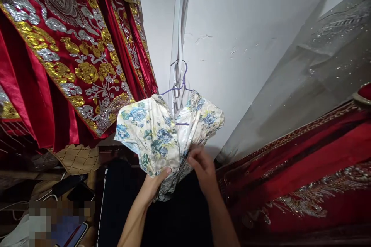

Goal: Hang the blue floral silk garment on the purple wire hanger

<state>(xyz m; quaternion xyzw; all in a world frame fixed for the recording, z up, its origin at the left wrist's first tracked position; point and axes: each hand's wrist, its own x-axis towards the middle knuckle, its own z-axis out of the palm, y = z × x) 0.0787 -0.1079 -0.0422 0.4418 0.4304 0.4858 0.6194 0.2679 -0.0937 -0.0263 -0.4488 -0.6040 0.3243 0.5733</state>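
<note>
1. Fingers of the left hand [155,183] curled from below into the bunched lower cloth of the floral garment [156,135], thumb pressed flat across the front; closed on the fabric.
2. Fingers of the right hand [203,166] pinched shut on a fold of the same cloth, just beside the left thumb and slightly above it.
3. Floral garment gathered into a bundle directly above both sets of fingers, hung on a purple wire hanger [181,85] whose hook reaches up toward a white strip [179,27] against the white wall [246,46].
4. Likely trouble: a downward tug from either grip could tip the thin hanger sideways, sliding one shoulder off and dropping the garment onto the dark surface [174,216] beneath the wrists.
5. Also possible: hook catching loosely above, out of clear sight, so a pull could unseat it; cannot tell how firmly seated.
6. Red embroidered robe [66,58] up and left of the fingers, red sequinned cloth [304,170] to the right of them, both near; metallic threadwork and sequins could snag the thin floral cloth if swung outward.
7. Silvery beaded fabric [319,65] up and right, same snag risk.
</note>
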